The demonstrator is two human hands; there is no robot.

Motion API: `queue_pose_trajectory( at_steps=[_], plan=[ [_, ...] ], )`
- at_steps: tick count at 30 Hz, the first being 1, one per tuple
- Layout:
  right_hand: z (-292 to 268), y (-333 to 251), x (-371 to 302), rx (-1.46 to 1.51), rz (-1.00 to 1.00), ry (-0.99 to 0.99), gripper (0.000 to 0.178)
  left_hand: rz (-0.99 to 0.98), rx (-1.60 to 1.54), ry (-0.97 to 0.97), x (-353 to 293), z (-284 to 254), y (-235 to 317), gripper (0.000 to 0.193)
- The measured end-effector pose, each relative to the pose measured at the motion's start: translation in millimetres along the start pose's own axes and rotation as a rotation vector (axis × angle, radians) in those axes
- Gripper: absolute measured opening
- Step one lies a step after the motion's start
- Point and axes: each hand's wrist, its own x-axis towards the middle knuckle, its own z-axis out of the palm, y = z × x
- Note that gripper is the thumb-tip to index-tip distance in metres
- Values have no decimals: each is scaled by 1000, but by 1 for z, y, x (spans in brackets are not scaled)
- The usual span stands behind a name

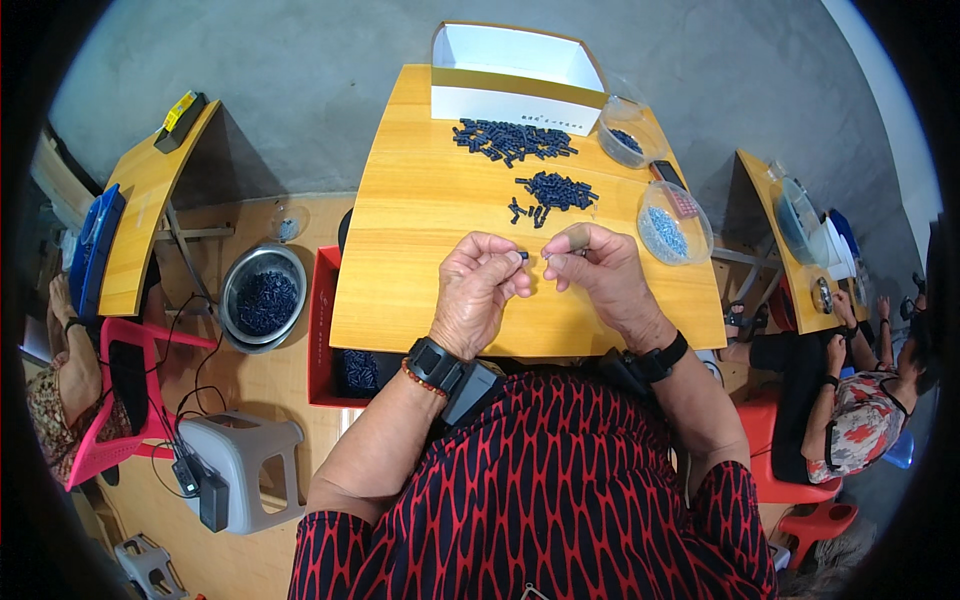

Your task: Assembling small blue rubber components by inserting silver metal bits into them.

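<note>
Both hands meet just above the near part of a yellow wooden table [400, 220]. My left hand [478, 285] pinches a small dark cylindrical piece [522, 256] between thumb and fingertips. Close beside it, my right hand [597, 275] is closed in a pinch, its fingertips on something too small to make out. Beyond the hands lies a pile of short dark cylindrical pieces [562, 190], with a few loose ones at its near left. A larger pile of similar dark pieces [515, 142] lies farther back. A clear round tub [700, 240] of small light-blue parts stands right of my right hand.
A white and gold open box [520, 105] stands at the back, with another clear tub [612, 118] beside it. A phone-like dark object [668, 176] lies at the right edge. On the floor at left are a metal basin [232, 310], a red box [325, 290] and a grey stool [245, 430]. Other people sit at both sides.
</note>
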Motion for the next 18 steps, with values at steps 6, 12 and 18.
queue_pose_trajectory(
  at_steps=[6, 12, 18],
  plan=[
    [4, 5, 5, 43, -28, 56, 11, -50, -14, 8, -2, 1, 2, 4],
    [6, 5, 6, 7, -25, 10, 12, -54, -18, -39, -2, 0, 2, 6],
    [3, 2, 6, -51, -45, 7, 12, -45, -12, -79, -2, 2, 1, 8]
  ],
)
